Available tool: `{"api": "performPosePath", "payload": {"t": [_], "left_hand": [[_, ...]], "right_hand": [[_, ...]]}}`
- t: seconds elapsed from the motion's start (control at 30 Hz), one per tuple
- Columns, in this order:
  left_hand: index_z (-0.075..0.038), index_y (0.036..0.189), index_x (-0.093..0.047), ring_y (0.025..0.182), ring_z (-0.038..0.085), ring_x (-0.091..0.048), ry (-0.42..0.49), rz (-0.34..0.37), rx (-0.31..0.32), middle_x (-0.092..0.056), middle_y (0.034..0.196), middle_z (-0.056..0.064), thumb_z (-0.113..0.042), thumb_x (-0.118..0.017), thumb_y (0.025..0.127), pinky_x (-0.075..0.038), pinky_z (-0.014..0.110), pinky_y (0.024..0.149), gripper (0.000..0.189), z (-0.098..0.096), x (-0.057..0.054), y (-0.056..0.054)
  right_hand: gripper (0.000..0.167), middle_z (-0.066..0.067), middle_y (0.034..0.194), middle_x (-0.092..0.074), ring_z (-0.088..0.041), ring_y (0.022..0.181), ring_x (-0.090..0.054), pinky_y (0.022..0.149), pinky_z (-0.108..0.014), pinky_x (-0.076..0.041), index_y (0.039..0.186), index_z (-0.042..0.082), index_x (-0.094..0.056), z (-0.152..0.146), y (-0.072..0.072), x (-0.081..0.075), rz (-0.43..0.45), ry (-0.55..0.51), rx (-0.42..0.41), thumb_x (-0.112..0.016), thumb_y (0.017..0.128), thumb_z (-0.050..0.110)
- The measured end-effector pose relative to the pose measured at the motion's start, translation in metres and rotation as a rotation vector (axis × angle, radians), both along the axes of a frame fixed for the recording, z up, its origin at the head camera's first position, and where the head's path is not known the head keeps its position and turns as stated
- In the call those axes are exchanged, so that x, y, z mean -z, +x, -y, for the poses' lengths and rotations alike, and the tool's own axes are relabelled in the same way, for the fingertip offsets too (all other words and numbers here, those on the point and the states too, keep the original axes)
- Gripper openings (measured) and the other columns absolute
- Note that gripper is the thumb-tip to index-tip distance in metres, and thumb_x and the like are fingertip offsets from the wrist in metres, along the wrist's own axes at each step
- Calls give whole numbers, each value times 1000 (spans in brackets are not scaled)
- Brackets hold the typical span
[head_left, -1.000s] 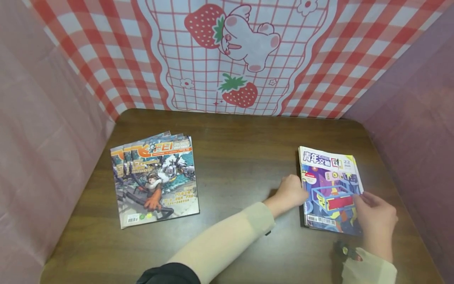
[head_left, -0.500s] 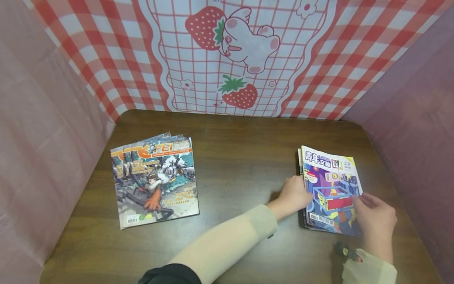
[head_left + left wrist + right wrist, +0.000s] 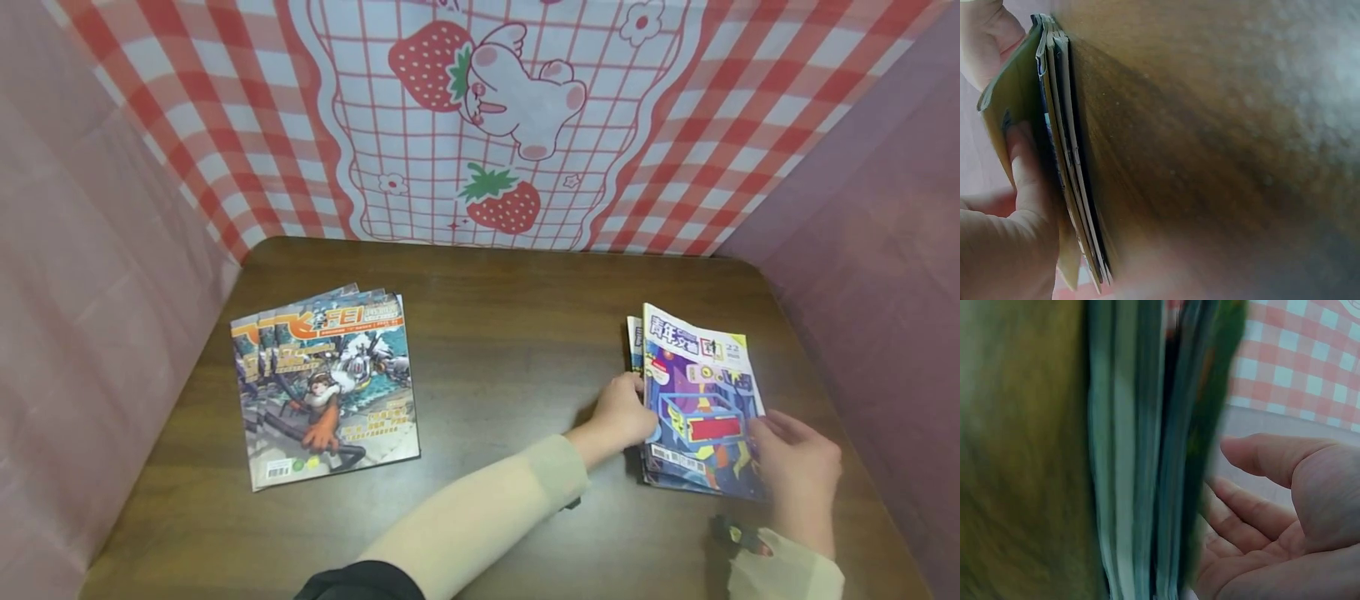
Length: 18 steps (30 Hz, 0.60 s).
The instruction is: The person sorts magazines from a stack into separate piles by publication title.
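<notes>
Stretched diagonally from near centre toward the right with the left forearm (image 3: 480, 512) above the desk (image 3: 502, 342), pinching the left edge of the top magazine (image 3: 701, 400) in the left hand (image 3: 624, 414), with thumb beneath and fingers bent over the cover. Placed at the opposite, right edge with the right hand (image 3: 798, 467), loosely bent, with thumb apart from fingers; impossible to tell whether gripping. Located between both hands, tilted with its left edge raised off the lower magazines (image 3: 636, 343), well apart from the fanned magazines (image 3: 330, 400) at left.
</notes>
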State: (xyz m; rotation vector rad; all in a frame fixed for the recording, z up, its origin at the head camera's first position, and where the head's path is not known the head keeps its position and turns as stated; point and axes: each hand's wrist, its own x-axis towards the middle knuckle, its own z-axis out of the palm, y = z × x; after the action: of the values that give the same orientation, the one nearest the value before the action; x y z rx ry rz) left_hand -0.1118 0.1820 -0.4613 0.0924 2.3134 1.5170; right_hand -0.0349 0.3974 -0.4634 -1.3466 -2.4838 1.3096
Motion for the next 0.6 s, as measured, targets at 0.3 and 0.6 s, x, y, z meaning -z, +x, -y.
{"api": "performPosePath", "payload": {"t": [0.3, 0.6], "left_hand": [[-8, 101, -63, 65, 12, -55, 187, 133, -45, -57, 75, 1, 19, -70, 68, -51, 25, 59, 43, -6, -12, 9], [-8, 100, -63, 65, 15, -59, 316, 215, -40, -60, 72, 4, 18, -70, 80, -54, 28, 57, 34, -13, -22, 13]], "right_hand": [[70, -19, 147, -50, -9, 86, -61, 59, -20, -55, 153, 12, -46, -5, 20, -11, 11, -25, 34, -66, 96, 47], [75, -21, 149, -48, -30, 113, -55, 77, -31, -51, 153, 13, -45, -13, 37, -16, 34, -11, 44, -62, 95, 58]]}}
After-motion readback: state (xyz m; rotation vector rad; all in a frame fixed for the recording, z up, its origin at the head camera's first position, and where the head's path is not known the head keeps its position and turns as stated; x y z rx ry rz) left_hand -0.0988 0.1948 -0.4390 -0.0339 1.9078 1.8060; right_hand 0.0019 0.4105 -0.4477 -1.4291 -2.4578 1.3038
